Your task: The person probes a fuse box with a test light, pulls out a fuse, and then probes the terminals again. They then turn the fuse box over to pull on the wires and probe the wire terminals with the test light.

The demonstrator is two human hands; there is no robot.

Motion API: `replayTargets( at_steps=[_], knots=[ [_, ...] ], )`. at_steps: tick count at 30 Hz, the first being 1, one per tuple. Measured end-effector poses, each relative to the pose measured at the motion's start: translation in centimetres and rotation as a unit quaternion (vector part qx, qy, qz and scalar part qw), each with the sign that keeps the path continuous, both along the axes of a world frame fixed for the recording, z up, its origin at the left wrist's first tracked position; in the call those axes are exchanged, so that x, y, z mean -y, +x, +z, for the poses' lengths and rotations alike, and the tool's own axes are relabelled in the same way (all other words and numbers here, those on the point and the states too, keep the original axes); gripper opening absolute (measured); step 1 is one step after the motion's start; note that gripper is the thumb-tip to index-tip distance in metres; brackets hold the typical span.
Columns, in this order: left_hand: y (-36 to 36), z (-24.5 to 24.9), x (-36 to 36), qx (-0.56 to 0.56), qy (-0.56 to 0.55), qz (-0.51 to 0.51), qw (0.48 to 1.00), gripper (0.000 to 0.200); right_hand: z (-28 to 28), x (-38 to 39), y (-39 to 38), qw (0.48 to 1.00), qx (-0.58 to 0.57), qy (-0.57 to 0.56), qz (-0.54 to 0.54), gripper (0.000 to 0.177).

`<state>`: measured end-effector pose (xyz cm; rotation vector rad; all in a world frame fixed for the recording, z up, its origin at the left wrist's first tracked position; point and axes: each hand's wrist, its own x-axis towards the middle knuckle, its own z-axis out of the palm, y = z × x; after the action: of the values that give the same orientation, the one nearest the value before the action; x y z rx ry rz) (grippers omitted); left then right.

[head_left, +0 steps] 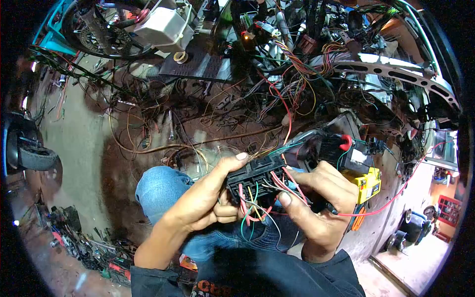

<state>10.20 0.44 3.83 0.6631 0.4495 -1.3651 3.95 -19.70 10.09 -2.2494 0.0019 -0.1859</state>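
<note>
A black connector block [257, 175] with several slots is held above my lap, with pink, green, orange and white wires [253, 205] coming out of its lower side. My left hand [210, 193] grips the block's left end, thumb on top and fingers curled beneath. At the right end, my right hand [321, 198] is closed, its thumb and forefinger pinched around some of the pink and white wires beside the block. A red wire [376, 210] runs from near my right hand toward the upper right.
Loose wires and tools litter the floor ahead. A metal frame with a wire bundle [297, 64] spans the top. At the right are a yellow case [363, 185] and an orange-handled tool [358, 218]. A wheel [37, 157] stands at the far left.
</note>
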Motion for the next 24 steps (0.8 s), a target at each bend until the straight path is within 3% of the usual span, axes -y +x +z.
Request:
replayTargets(
  at_steps=[13,17,24],
  knots=[
    [-0.8,-2.1,-0.6,-0.043,-0.058,0.030,0.997,0.061,-0.1,0.0,-0.2,1.000,0.010,0.008,-0.001,0.030],
    [-1.0,-1.4,0.0,-0.023,0.001,0.033,0.999,0.058,-0.1,0.1,-0.2,1.000,0.012,0.007,0.003,0.030],
    [-0.7,-0.3,0.3,0.001,0.009,0.009,1.000,0.061,-0.2,0.2,-0.3,1.000,0.010,0.014,-0.001,0.028]
  ],
)
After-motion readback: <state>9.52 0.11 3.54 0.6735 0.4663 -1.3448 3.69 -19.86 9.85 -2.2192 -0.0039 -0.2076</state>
